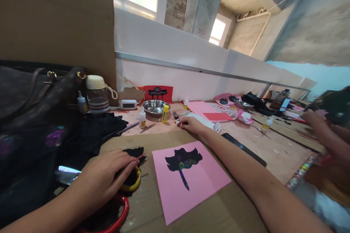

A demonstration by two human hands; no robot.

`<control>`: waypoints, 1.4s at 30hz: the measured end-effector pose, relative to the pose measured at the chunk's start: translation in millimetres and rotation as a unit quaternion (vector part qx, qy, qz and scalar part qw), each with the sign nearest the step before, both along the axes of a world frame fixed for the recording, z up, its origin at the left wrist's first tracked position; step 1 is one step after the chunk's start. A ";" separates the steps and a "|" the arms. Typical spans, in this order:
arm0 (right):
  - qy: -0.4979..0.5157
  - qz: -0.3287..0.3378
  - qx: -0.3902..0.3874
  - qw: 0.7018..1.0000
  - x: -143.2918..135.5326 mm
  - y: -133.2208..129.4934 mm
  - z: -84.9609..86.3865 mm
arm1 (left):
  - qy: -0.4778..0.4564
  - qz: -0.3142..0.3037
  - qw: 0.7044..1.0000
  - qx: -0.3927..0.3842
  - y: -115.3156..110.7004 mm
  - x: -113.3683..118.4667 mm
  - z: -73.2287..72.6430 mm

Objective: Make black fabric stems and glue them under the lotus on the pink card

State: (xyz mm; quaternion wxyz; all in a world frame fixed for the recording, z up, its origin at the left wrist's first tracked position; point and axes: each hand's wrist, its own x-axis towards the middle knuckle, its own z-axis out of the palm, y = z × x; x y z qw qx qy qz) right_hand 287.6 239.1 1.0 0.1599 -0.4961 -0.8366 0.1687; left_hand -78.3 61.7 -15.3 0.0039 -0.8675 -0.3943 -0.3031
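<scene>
My left hand [109, 173] is closed, with a thin reddish stick [141, 156] poking out between thumb and forefinger. Beneath it lie black cut pieces [133, 151] and a yellow ring-shaped handle [138, 180]; a red handle [125, 209] curves below the wrist. My right hand [193, 125] reaches forward past the cardboard, fingertips pinched at the tabletop; what they hold is too small to make out. Between my arms a pink sheet [210, 178] bears a black lotus-like cutout [175, 158] with glittery patches and a dark stem [184, 180].
Beyond the cardboard [164, 138] stand a glue bottle [142, 118], a yellow glue stick [164, 114], a metal bowl [155, 107] and a jar [96, 94]. A dark phone-like slab [243, 149] lies right of my forearm. Another person's arm [317, 123] is at far right.
</scene>
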 end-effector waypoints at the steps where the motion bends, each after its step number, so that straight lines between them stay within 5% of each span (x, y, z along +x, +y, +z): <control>1: 0.001 -0.002 0.003 1.000 1.1 2.9 -4.5 | -0.001 -0.001 1.000 0.003 -0.1 0.1 0.7; 7: 0.035 -0.036 0.012 0.999 0.7 10.5 -22.0 | -0.005 -0.012 1.000 0.007 2.1 -0.2 1.0; 10: 0.073 -0.031 -0.002 0.997 -4.1 5.9 -17.2 | -0.006 -0.008 1.000 -0.005 2.8 -1.7 -1.9; 15: 0.162 0.067 -0.069 0.982 1.5 -24.7 27.5 | -0.035 -0.003 0.997 -0.063 0.7 -1.3 -2.8; 21: 0.223 0.271 -0.172 0.920 2.1 -128.6 83.1 | -0.213 0.052 0.951 -0.218 9.2 -2.3 14.7; 25: 0.163 0.237 -0.185 0.940 -21.9 -165.1 97.9 | -0.256 0.098 0.935 -0.224 22.8 -13.0 23.6; 28: 0.089 0.118 -0.095 0.984 -41.2 -141.9 93.8 | -0.268 0.112 0.929 -0.230 26.9 -17.4 20.0; 33: 0.029 -0.032 0.017 0.999 -40.4 -62.8 61.6 | -0.264 0.095 0.927 -0.250 25.2 -13.8 5.9; 38: -0.016 -0.052 0.012 0.998 -18.6 -20.4 21.6 | -0.260 0.084 0.927 -0.256 26.4 -13.1 -0.9; 42: -0.016 -0.029 -0.004 0.999 -5.1 -7.1 5.6 | -0.253 0.083 0.928 -0.259 27.2 -13.8 -2.6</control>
